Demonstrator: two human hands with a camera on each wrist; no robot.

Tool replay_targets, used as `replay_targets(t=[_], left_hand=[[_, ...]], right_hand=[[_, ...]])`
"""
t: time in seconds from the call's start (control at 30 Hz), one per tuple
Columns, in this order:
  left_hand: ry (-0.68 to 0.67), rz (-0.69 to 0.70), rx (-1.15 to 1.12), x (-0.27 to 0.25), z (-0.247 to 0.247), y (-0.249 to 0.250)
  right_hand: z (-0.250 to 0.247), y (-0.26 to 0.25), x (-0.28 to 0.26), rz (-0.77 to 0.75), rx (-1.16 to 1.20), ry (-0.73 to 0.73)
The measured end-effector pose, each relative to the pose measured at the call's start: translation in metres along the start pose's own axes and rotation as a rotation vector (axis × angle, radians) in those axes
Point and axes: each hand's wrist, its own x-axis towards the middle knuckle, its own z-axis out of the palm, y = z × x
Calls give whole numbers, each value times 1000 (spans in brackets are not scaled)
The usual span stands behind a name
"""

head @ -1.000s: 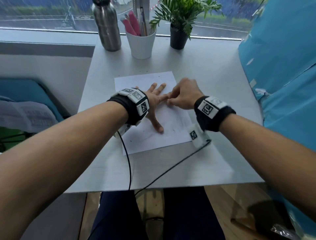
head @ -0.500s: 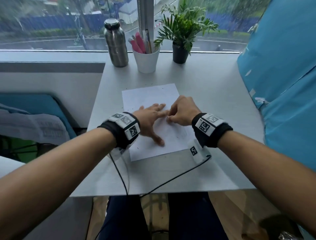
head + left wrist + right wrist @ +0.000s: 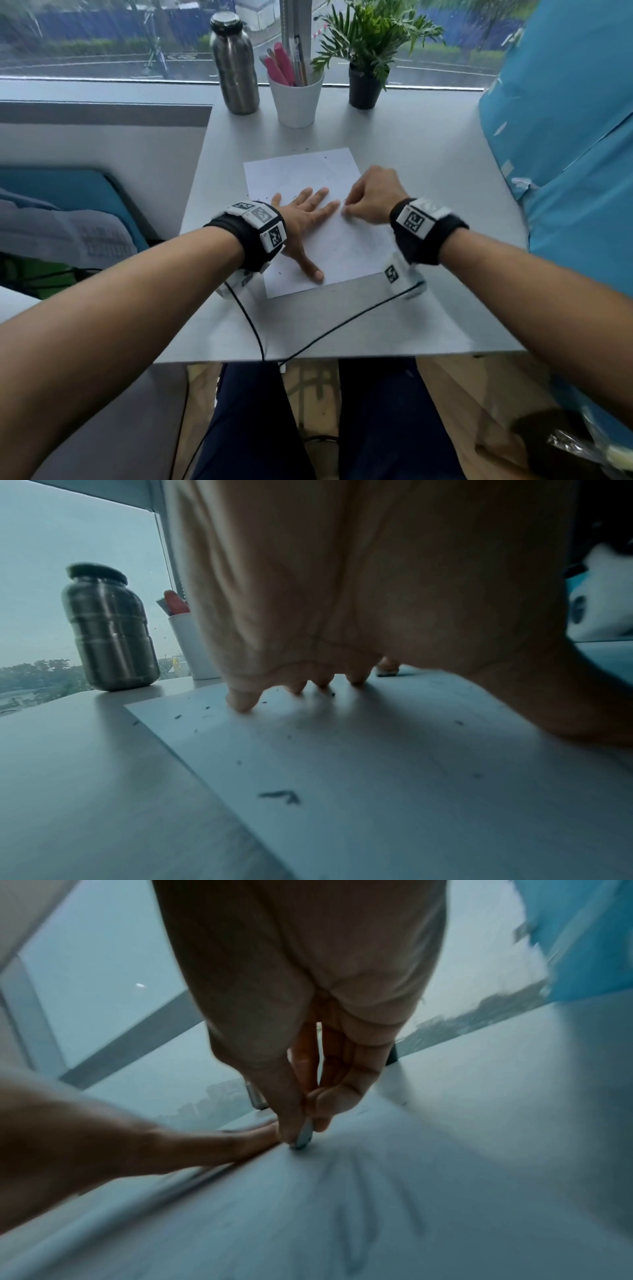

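- Pale grey tabletop point(image 3: 428, 192) beside a wide, rain-wet window carries the work; near its middle lies a white rectangular sheet of paper point(image 3: 356, 250), slightly askew.
- On the right hand point(image 3: 371, 200) the thumb and forefinger are pressed together, pinching a small pale grey block, seemingly an eraser point(image 3: 302, 1137); its tip touches the sheet; the other fingers curl behind; the right wrist view is smeared, so the block's exact shape cannot be told.
- On the left hand point(image 3: 305, 219) the fingers point(image 3: 241, 700) are straight and spread, tips and thumb pressed on the paper; the forefinger tip lies just beside the eraser.
- Dark rubbed-off crumbs point(image 3: 281, 795) are scattered over the sheet and the table near it.
- Step in hand, as I judge it: rubbing out faint marks; to do it well, hold the spread hand firm and close to the rubbing spot so the sheet cannot buckle; stroke away from the pinning fingers, short and light; brush the crumbs off afterwards rather than smearing them.
- Farther out, along the window: a brushed-steel bottle with a black cap point(image 3: 234, 68); a white cup of pens point(image 3: 296, 102); a green plant in a black pot point(image 3: 364, 82); black wristbands with white markers point(image 3: 416, 222) sit on both wrists; thin black cables point(image 3: 253, 329) trail off the near edge; light blue fabric point(image 3: 565, 137) hangs at the right.
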Motion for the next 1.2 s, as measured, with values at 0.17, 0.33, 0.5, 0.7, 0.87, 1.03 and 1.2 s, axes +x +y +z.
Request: replay_targets(t=[0.17,0.33,0.5,0.7,0.87,1.03,1.2], left_hand=[[-11,-19,20,2,1,0],[-11,-10,-3,1,0,1],[-23,-21,30,2,0,1],[-28,-31,10,1,-2,2],[-27,-34,42,1,0,3],[-28,-39,25,1,-1,5],[-36,-74,63,4,0,8]], right_hand=[[29,-23,-43,-159,30,-182],[3,0,-4,-39,1,-33],[28,-21,-43,-196,-17,-173],[-1,1,-5,-60,-20,-11],[27,-17,-49,-207,-31,-202],[2,7,-7,-46,-20,28],[25,-10,-44,-202,-46,-182]])
